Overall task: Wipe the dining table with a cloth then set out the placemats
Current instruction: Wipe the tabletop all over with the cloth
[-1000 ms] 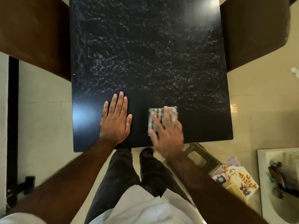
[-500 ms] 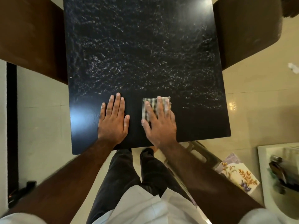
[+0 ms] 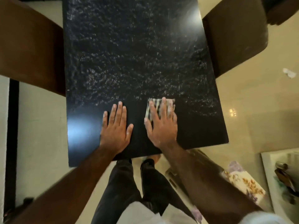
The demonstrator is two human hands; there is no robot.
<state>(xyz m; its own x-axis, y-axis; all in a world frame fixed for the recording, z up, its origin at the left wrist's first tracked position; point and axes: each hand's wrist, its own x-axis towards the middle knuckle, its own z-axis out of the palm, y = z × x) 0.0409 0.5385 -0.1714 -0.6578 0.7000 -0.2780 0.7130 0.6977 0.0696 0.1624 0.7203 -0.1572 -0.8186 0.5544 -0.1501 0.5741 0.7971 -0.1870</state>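
A black dining table (image 3: 129, 54) fills the middle of the view, its far part covered in whitish smears and the near strip dark and smooth. My right hand (image 3: 160, 125) lies flat with straight fingers on a folded checked cloth (image 3: 169, 105), pressing it onto the table near the front edge. My left hand (image 3: 115, 128) rests flat on the bare tabletop just left of it, fingers straight. Floral placemats (image 3: 242, 181) lie on a surface low at the right, beside my right forearm.
Brown chairs stand at the table's left (image 3: 30, 50) and right (image 3: 234, 38) sides. A white tray-like surface (image 3: 281, 180) with dark items sits at the lower right. A crumpled white scrap (image 3: 289, 73) lies on the beige floor. My legs stand against the table's front edge.
My right hand has slid the cloth a little away from me, towards the smeared area. My left hand has stayed flat in the same spot.
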